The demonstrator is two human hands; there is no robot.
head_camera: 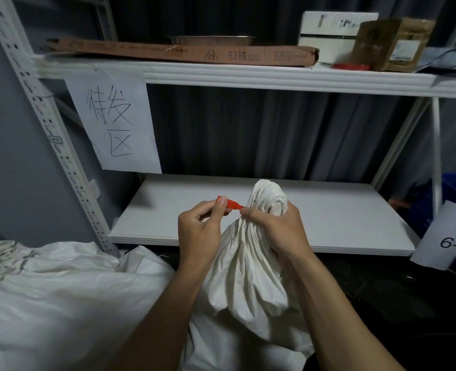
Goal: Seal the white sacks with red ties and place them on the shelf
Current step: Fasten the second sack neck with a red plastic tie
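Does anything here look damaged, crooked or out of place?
Only small things: the long flat cardboard box on the top shelf has crumpled, torn ends, and the handwritten paper sign hangs crooked. Nothing looks spilled.

white sack (244, 277) upright in front of lower shelf (194, 210), neck gathered into a tight wad, gripped by r hand (277, 228). red tie (232, 204) sticks out left from the neck, approx level, end pinched by l hand (200, 228). 2nd sack (61, 290) slumped at left, mouth frayed.
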